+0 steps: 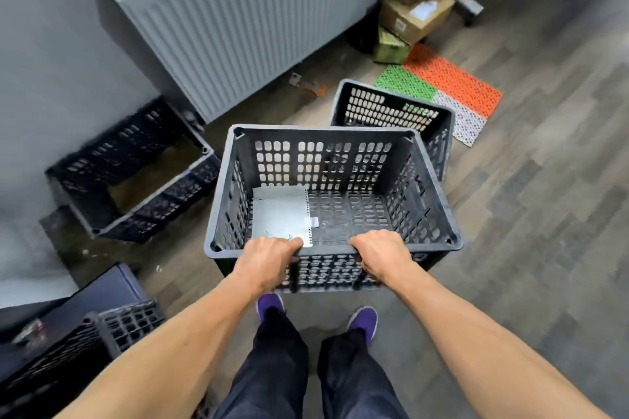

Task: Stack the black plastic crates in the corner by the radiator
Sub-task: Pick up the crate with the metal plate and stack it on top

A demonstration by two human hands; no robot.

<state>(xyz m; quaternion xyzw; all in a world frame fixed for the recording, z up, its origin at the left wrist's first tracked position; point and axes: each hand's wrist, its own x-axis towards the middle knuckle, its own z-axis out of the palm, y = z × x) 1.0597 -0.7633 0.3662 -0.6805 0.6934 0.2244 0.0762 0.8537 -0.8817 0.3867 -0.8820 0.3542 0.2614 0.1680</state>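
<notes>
The held crate (335,187) is matt black plastic, its walls and bottom pierced with rounded slots, its rim smooth and faintly dusty. Inside it, at the left of the bottom, lies a flat sheet (280,216) of dull grey metal with a perforated edge. The corner crate (136,177) by the radiator (238,24) is the same matt black plastic; so is the far crate (391,109). The radiator is ribbed metal, painted a smooth satin white. The floor (531,214) looks like wood-grain laminate, matt and worn. A perforated plastic mat (442,92) is orange, green and white. The boxes (413,15) are plain brown cardboard with paper labels. The trousers (282,378) are dark cloth.
</notes>
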